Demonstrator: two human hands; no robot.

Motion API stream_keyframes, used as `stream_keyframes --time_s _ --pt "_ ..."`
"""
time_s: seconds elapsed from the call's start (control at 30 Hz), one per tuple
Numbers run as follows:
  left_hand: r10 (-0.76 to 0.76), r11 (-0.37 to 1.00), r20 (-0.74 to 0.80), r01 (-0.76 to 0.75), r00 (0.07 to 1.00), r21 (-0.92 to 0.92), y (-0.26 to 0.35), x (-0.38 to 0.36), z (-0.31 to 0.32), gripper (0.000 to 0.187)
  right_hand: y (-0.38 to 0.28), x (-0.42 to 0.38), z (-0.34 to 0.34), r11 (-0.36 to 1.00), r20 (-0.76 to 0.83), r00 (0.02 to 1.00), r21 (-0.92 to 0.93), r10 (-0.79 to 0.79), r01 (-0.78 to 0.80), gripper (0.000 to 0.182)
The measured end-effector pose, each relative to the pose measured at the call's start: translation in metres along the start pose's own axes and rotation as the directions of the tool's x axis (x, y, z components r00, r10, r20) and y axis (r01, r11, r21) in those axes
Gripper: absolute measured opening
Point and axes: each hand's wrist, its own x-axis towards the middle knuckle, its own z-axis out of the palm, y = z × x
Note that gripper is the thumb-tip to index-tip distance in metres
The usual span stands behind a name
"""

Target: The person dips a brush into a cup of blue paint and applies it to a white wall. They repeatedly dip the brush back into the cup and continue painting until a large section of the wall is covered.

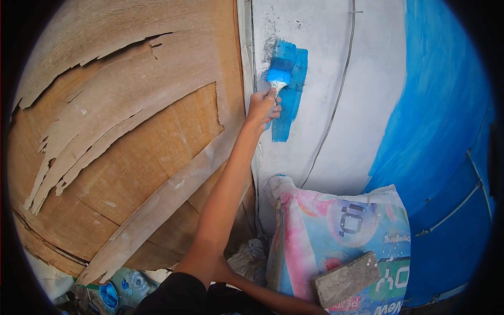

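While peeling plywood (131, 131) fills everything to the left of the raised arm, its top veneer torn away in long curling strips, a pale wooden batten (168, 205) runs slantwise across it below the level of the hand. Low down beside the elbow, at the foot of the board, lie some blue plastic bits (110, 294) and crumpled wrapping, too blurred to tell apart.

One arm reaches up from the bottom middle, and which of the two hands it ends in I cannot tell for sure; by the way it rises from the shoulder it looks like the left hand (263, 105). Its fingers are curled tight round the handle of a paintbrush (279, 73), whose blue-loaded bristles sit just above the knuckles, pressed to the white wall (362, 105). Around the brush and down past the wrist runs a fresh streak of blue paint (287, 110).

Right of the hand a thin grey cable (336, 105) hangs down the wall. Below it leans a printed sack (336, 236), with a grey concrete block (347, 279) lying on it. The other forearm stretches low toward the sack, its hand out of sight. Furthest right the wall is already painted blue (441, 121).
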Motion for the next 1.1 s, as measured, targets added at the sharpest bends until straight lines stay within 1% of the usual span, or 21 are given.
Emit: stream_keyframes --time_s 0.07,0.13,0.17,0.27,0.4,0.5,0.6,0.7,0.73,0.8,0.83,0.9,0.97,1.0,1.03,1.07,1.1 --pt "-0.053 0.998 -0.024 0.052 0.998 -0.047 -0.028 -0.007 -0.010 0.023 -0.003 -0.004 -0.003 0.947 0.042 0.986 0.276 0.158 -0.164 0.077" --pt "-0.094 0.992 -0.060 0.089 0.994 -0.088 -0.052 -0.016 -0.018 0.023 0.000 -0.013 -0.003 0.888 0.152 0.956 0.358 0.250 -0.289 0.075" --pt "-0.104 0.991 -0.072 0.097 0.992 -0.087 -0.063 -0.019 -0.022 0.022 0.001 -0.018 -0.005 0.859 0.205 0.943 0.394 0.264 -0.326 0.075" --pt "-0.127 0.990 -0.113 0.119 0.985 -0.079 -0.086 -0.034 -0.031 0.021 -0.003 -0.019 -0.009 0.835 0.268 0.929 0.423 0.254 -0.350 0.075" --pt "-0.221 0.975 -0.176 0.210 0.959 -0.080 -0.114 -0.052 -0.048 0.021 -0.009 -0.014 -0.012 0.838 0.282 0.931 0.427 0.234 -0.340 0.075" --pt "-0.317 0.948 -0.227 0.307 0.921 -0.077 -0.133 -0.071 -0.062 0.020 -0.013 -0.013 -0.012 0.842 0.284 0.931 0.421 0.230 -0.336 0.075" --pt "-0.344 0.938 -0.213 0.345 0.915 -0.031 -0.142 -0.088 -0.067 0.018 -0.013 -0.013 -0.014 0.846 0.281 0.932 0.415 0.231 -0.335 0.076" --pt "-0.412 0.908 -0.222 0.419 0.884 -0.015 -0.148 -0.091 -0.061 0.011 -0.014 -0.012 -0.016 0.839 0.282 0.930 0.424 0.236 -0.341 0.076" --pt "-0.433 0.901 -0.199 0.429 0.879 -0.064 -0.148 -0.089 -0.058 0.007 -0.013 -0.014 -0.016 0.838 0.285 0.929 0.423 0.238 -0.344 0.076" --pt "-0.456 0.889 -0.163 0.438 0.875 -0.133 -0.149 -0.076 -0.048 0.007 -0.012 -0.015 -0.017 0.843 0.277 0.929 0.414 0.244 -0.344 0.076" --pt "-0.468 0.880 -0.144 0.444 0.872 -0.169 -0.148 -0.068 -0.042 0.007 -0.013 -0.016 -0.016 0.849 0.269 0.932 0.406 0.244 -0.339 0.076" --pt "-0.429 0.898 -0.105 0.412 0.897 -0.152 -0.134 -0.045 -0.030 0.008 -0.012 -0.013 -0.014 0.876 0.224 0.945 0.372 0.237 -0.307 0.076" --pt "-0.368 0.926 -0.077 0.358 0.927 -0.119 -0.108 -0.023 -0.013 0.011 -0.010 -0.007 -0.010 0.918 0.103 0.973 0.323 0.209 -0.231 0.077" --pt "-0.325 0.943 -0.068 0.318 0.943 -0.096 -0.087 -0.015 0.001 0.014 -0.007 -0.005 -0.007 0.942 0.017 0.987 0.294 0.162 -0.160 0.078" --pt "-0.290 0.953 -0.064 0.282 0.955 -0.114 -0.066 -0.007 0.014 0.015 -0.005 -0.003 -0.004 0.963 -0.070 0.991 0.254 0.115 -0.093 0.079" --pt "-0.258 0.959 -0.063 0.248 0.964 -0.134 -0.045 0.000 0.025 0.016 -0.007 0.001 -0.006 0.988 -0.097 0.994 0.149 0.043 -0.029 0.079" --pt "-0.221 0.971 -0.034 0.217 0.975 -0.098 -0.023 0.003 0.038 0.018 -0.009 0.003 -0.007 0.999 -0.115 0.993 0.042 -0.027 0.032 0.080"
